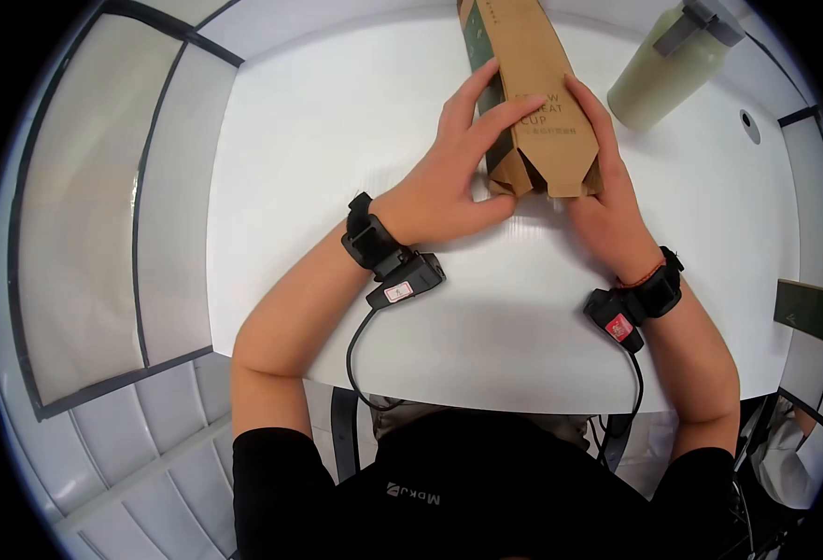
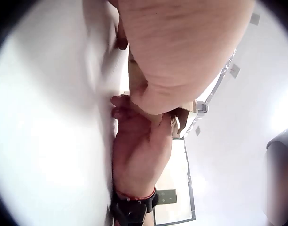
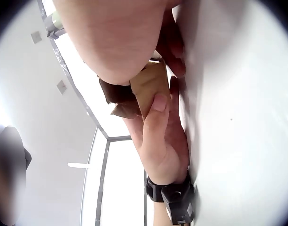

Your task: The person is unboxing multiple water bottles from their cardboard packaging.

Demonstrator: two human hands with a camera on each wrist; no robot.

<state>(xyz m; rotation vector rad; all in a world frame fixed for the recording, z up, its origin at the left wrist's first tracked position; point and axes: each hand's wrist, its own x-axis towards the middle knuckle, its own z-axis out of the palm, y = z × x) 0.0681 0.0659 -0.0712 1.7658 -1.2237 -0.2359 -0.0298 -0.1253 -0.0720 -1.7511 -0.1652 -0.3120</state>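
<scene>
A brown cardboard box [image 1: 553,154] with a dark green side and the printed word "CUP" lies lengthwise between my hands in the head view. My left hand [image 1: 444,187] holds it from the left, with fingers over the top face and the thumb near the end facing me. On the opposite side my right hand [image 1: 617,205] grips the box, one finger along its top edge. Flaps at the near end stand unfolded. In the right wrist view, the left thumb presses a cardboard flap [image 3: 146,87]. What is inside the box is hidden.
A pale green bottle [image 1: 663,75] with a grey lid stands at the back right of the white table [image 1: 337,121]. Near it is a small round hole [image 1: 750,126] in the tabletop. A dark green panel [image 1: 806,311] shows at the right edge. Light partitions [image 1: 94,187] border the table.
</scene>
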